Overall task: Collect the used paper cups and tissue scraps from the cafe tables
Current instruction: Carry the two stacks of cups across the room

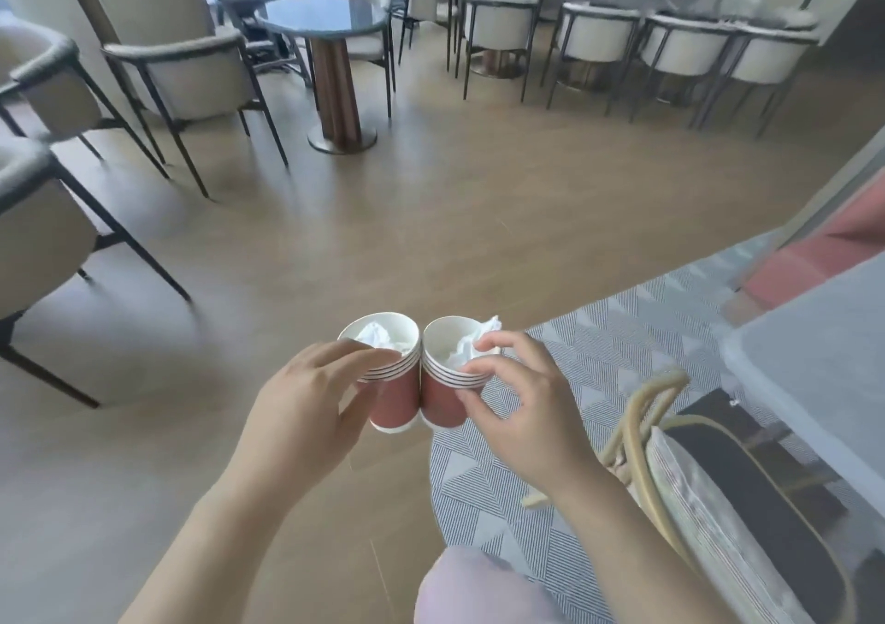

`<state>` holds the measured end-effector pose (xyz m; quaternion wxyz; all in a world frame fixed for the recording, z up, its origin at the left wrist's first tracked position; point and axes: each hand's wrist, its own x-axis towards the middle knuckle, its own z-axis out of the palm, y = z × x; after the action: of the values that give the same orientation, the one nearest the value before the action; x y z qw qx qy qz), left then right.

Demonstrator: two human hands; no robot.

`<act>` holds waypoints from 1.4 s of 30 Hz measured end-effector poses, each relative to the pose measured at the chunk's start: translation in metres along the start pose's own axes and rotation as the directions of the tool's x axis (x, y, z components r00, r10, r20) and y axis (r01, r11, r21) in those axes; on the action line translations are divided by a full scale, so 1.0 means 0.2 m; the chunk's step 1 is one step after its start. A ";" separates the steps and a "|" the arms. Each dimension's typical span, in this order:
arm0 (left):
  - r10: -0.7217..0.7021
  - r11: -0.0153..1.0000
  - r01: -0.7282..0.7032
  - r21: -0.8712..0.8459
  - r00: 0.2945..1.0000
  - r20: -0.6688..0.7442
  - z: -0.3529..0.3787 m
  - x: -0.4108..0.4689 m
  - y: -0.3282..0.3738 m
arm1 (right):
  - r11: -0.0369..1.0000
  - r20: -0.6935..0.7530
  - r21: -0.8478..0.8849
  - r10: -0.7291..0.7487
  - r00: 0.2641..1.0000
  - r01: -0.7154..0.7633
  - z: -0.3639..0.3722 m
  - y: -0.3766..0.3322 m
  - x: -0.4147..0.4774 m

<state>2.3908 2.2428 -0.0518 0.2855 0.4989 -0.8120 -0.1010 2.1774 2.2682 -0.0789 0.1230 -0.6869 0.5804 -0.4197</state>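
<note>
I hold two stacks of red paper cups side by side in front of me, their rims touching. My left hand (306,403) grips the left stack (392,393), which has crumpled white tissue (378,336) in its top cup. My right hand (517,403) grips the right stack (443,398) at the rim. White tissue (471,343) sticks up out of that stack beside my fingertips.
A round dark table (325,19) on a pedestal stands ahead, with cushioned chairs (187,77) around it and more at the left. A row of chairs (594,39) lines a long table at the back. A patterned rug (598,336), a rattan chair (670,456) and a grey table (814,360) lie at my right.
</note>
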 end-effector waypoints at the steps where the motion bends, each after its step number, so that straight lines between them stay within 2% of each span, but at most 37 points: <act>1: 0.001 1.000 -0.001 0.001 1.000 0.006 0.02 0.09 -0.05 | 1.000 0.002 0.001 0.004 1.000 -0.004 0.03 0.04 0.08; 12: 0.048 0.999 -0.048 -0.007 0.997 0.057 0.35 1.42 -0.59 | 0.999 -0.018 -0.018 0.032 0.999 -0.032 0.37 0.63 1.33; 26: 0.011 1.000 -0.011 -0.028 1.000 -0.004 0.68 2.94 -1.31 | 0.999 0.000 -0.036 -0.037 0.999 0.037 0.81 1.29 2.90; 32: 0.114 0.991 -0.110 -0.070 0.992 0.059 0.83 3.84 -1.55 | 0.996 -0.078 -0.089 0.006 0.997 -0.013 0.87 1.59 3.63; 36: 0.212 0.975 -0.203 -0.095 0.972 0.097 0.98 4.40 -1.54 | 0.987 -0.200 -0.124 0.080 0.976 -0.106 0.79 1.85 4.01; 42: 0.336 0.938 -0.316 -0.144 0.932 0.137 1.35 5.13 -1.45 | 0.968 -0.320 -0.178 0.113 0.941 -0.176 0.66 2.32 4.48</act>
<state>2.1094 1.1794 -0.0298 0.2620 0.3293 -0.8963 -0.1403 1.9270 1.2824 -0.0749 -0.0091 -0.5776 0.6814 -0.4495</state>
